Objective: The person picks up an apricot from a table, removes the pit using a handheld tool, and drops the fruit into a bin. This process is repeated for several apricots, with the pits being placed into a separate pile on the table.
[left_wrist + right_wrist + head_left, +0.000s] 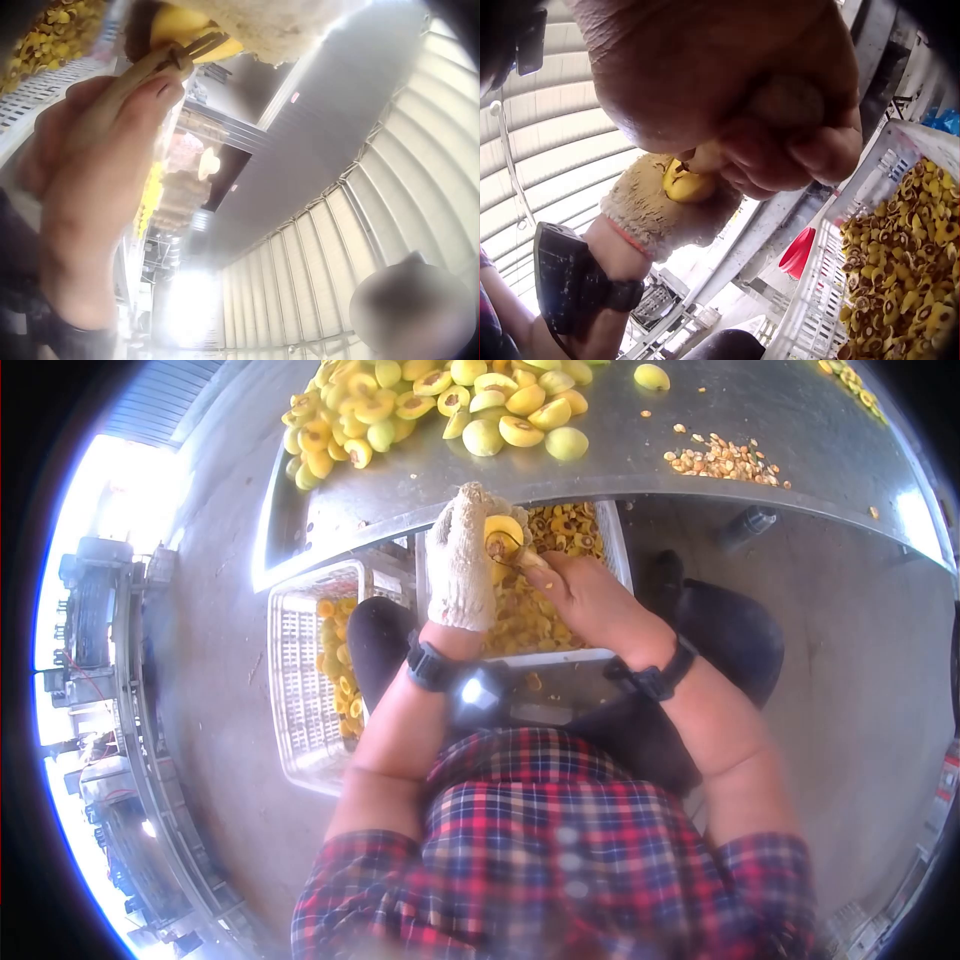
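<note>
In a whitish knitted glove, the left hand [463,560] grips a yellow fruit half [503,532] with its cut face toward the right hand. The bare right hand [598,605] holds a wooden-handled tool [530,560], its fingers curled round the handle and its metal end at the fruit's centre. From the left wrist view, the tool's metal prongs [206,46] lie against the yellow fruit [172,26]. The right wrist view shows the fruit [690,187] in the gloved hand [649,206], close to the right hand [735,82]. Both hands are above a crate of cut fruit [530,622].
A metal table [610,470] spans the front, bearing a heap of greenish-yellow fruit [375,410] and a small pile of pits or kernels [728,462]. Another white crate [300,680] with yellow pieces stands at the left. The person's knees flank the middle crate.
</note>
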`<act>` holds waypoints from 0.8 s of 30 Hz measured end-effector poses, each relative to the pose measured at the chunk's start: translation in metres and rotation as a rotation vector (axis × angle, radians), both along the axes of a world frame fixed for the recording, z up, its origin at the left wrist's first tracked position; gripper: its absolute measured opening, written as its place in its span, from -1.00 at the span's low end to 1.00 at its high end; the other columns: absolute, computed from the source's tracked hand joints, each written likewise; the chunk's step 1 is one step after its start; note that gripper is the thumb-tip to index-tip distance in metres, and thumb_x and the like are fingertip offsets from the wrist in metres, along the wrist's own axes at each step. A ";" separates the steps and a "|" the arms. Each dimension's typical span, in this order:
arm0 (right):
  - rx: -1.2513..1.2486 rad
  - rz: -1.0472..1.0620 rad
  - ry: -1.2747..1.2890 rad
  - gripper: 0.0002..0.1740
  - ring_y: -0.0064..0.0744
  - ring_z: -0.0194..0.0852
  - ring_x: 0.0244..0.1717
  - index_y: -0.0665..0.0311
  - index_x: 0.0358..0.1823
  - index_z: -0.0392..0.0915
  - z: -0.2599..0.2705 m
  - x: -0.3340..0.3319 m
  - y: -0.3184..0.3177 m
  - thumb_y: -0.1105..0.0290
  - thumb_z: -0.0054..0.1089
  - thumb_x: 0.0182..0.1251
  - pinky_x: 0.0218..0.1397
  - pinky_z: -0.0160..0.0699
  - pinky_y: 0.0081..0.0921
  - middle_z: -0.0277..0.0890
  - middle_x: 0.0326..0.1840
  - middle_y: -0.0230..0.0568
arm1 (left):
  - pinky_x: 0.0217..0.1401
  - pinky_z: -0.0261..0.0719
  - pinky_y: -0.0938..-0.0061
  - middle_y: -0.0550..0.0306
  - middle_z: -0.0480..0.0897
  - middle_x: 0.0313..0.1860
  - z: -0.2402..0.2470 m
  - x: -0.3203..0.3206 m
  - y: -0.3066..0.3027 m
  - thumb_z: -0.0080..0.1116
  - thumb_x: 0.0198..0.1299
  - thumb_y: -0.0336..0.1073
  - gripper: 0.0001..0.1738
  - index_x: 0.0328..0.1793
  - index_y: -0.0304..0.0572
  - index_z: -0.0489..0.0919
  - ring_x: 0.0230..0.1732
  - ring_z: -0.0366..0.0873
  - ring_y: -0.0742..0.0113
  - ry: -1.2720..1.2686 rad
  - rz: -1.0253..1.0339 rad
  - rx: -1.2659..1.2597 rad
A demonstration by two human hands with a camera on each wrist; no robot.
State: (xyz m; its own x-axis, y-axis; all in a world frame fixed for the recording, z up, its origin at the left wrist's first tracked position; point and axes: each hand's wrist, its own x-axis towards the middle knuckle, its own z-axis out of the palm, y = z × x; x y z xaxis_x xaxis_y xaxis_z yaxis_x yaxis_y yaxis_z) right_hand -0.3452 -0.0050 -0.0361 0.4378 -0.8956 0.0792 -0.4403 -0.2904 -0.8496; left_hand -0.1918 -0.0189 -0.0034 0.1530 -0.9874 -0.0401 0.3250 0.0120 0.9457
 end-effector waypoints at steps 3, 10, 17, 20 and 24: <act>0.062 0.021 -0.108 -0.39 0.14 0.43 -0.40 0.47 -0.20 0.48 -0.003 0.002 0.001 -0.05 -0.22 0.47 -0.24 0.39 -0.21 0.44 -0.50 0.18 | -0.37 0.54 0.52 0.05 0.61 -0.34 0.003 0.000 0.001 0.02 0.35 -0.09 -0.66 -0.18 -0.27 0.55 -0.37 0.57 0.35 0.008 -0.059 0.005; 0.348 0.155 -0.221 -0.40 -0.50 0.22 -0.64 0.37 -0.38 0.46 0.018 -0.003 0.004 -0.09 -0.22 0.47 -0.52 0.22 -0.49 0.28 -0.69 -0.28 | -0.39 0.51 0.54 0.07 0.61 -0.40 0.009 0.009 0.002 0.03 0.34 -0.05 -0.60 -0.28 -0.30 0.56 -0.40 0.55 0.38 -0.136 -0.198 -0.031; 0.700 0.227 -0.425 -0.40 -0.67 -0.05 -0.82 0.25 -0.41 0.40 0.029 -0.004 0.011 -0.19 -0.22 0.42 -0.73 -0.02 -0.65 0.11 -0.78 -0.46 | -0.32 0.50 0.53 0.12 0.62 -0.39 0.019 0.018 0.000 0.04 0.32 -0.10 -0.63 -0.25 -0.31 0.58 -0.37 0.55 0.41 -0.311 -0.373 -0.070; 0.915 0.257 -0.505 -0.39 -0.71 -0.14 -0.86 0.22 -0.39 0.38 0.026 -0.006 0.014 -0.23 -0.27 0.41 -0.76 -0.05 -0.68 0.04 -0.79 -0.51 | -0.31 0.50 0.52 0.13 0.63 -0.36 0.024 0.015 0.004 0.04 0.31 -0.11 -0.65 -0.22 -0.31 0.58 -0.35 0.56 0.41 -0.258 -0.314 0.007; 0.977 0.257 -0.473 -0.39 -0.74 -0.15 -0.85 0.21 -0.38 0.36 0.022 -0.003 0.014 -0.24 -0.28 0.42 -0.76 -0.07 -0.69 0.02 -0.80 -0.52 | -0.26 0.51 0.52 0.10 0.64 -0.31 0.016 0.019 -0.003 0.01 0.33 -0.14 -0.66 -0.14 -0.33 0.56 -0.30 0.57 0.38 -0.313 -0.454 -0.042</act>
State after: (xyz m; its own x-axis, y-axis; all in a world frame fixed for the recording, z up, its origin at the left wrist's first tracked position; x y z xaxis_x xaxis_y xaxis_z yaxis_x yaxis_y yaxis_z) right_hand -0.3486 0.0086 -0.0142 0.7310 -0.5514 -0.4020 -0.0347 0.5583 -0.8289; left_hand -0.1730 -0.0223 0.0128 -0.2901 -0.9568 -0.0203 0.0101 -0.0243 0.9997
